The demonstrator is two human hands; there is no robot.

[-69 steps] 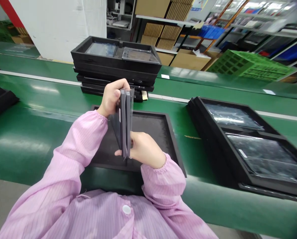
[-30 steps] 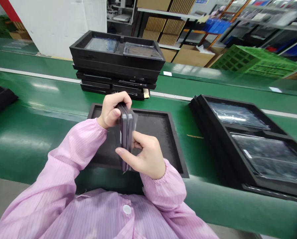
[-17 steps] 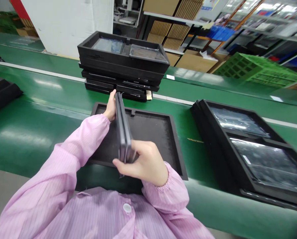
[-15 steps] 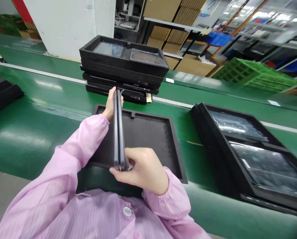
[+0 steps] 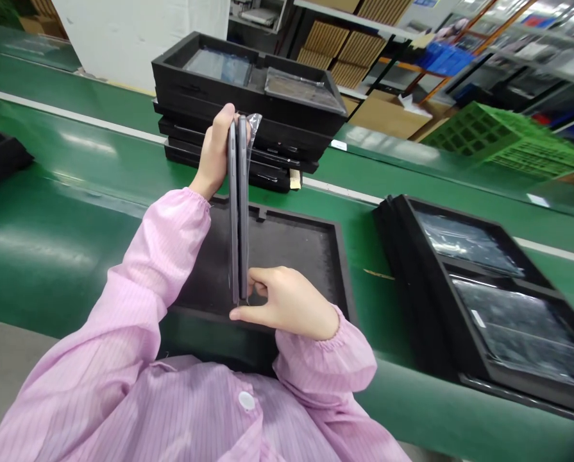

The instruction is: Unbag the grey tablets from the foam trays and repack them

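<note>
Two thin dark-grey tablets (image 5: 238,212) stand edge-on, side by side and close together, above a black foam tray (image 5: 296,256). My left hand (image 5: 215,151) is closed round their far end. At the near end my right hand (image 5: 287,301) grips the lower corner, thumb below and fingers bent against the right side. Clear plastic film (image 5: 254,125) sticks out past the far end on the right. The broad faces of the tablets are hidden from this angle.
Behind the tray stands a stack of black trays (image 5: 190,90) with film-wrapped tablets on top. On the right, another tray stack (image 5: 440,269) holds two wrapped tablets. All rest on a green work surface (image 5: 99,212). A green crate (image 5: 503,141) and shelves lie beyond.
Both hands have raised the two tablets slightly and shifted them to the right. The far end now stands higher, and the film there shows more clearly.
</note>
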